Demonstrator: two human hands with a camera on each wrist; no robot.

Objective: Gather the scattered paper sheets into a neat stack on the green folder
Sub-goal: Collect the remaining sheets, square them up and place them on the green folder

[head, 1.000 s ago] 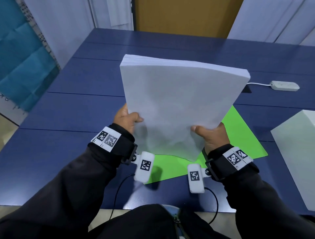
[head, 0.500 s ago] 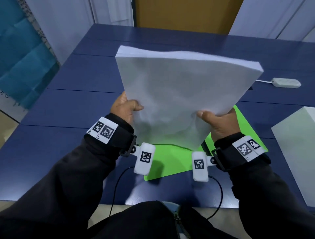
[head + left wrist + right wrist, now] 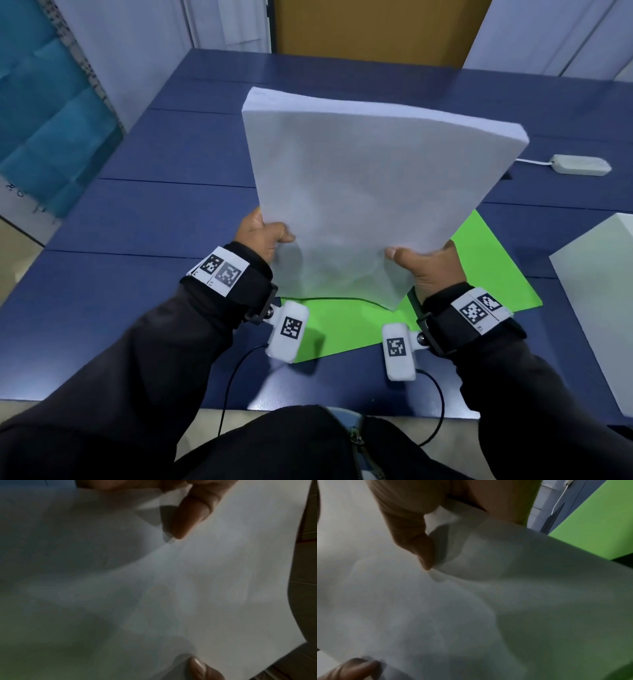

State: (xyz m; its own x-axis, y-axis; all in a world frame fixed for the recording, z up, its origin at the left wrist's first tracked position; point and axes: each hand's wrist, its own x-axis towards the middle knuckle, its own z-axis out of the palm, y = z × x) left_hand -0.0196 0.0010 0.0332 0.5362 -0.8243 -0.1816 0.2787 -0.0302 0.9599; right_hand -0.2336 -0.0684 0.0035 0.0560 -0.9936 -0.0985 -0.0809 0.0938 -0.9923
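A thick stack of white paper sheets (image 3: 370, 192) stands nearly upright above the green folder (image 3: 486, 274), its lower corner close over the folder. My left hand (image 3: 263, 236) grips the stack's left edge, thumb on the near face. My right hand (image 3: 424, 263) grips the right lower edge in the same way. In the left wrist view the paper (image 3: 205, 588) fills the frame with my thumb (image 3: 190, 515) pressed on it. The right wrist view has the paper (image 3: 436, 615) under my thumb (image 3: 412, 534) and a strip of the folder (image 3: 594, 527) beyond.
The folder lies on a dark blue table (image 3: 144, 212). A white box (image 3: 603, 308) sits at the right edge. A white power adapter (image 3: 580, 165) with its cable lies at the back right. Cables hang from both wrist cameras over the table's near edge.
The stack has stayed in both hands, first lifted and tilted a little, now lower over the folder again. Both grips are unchanged.
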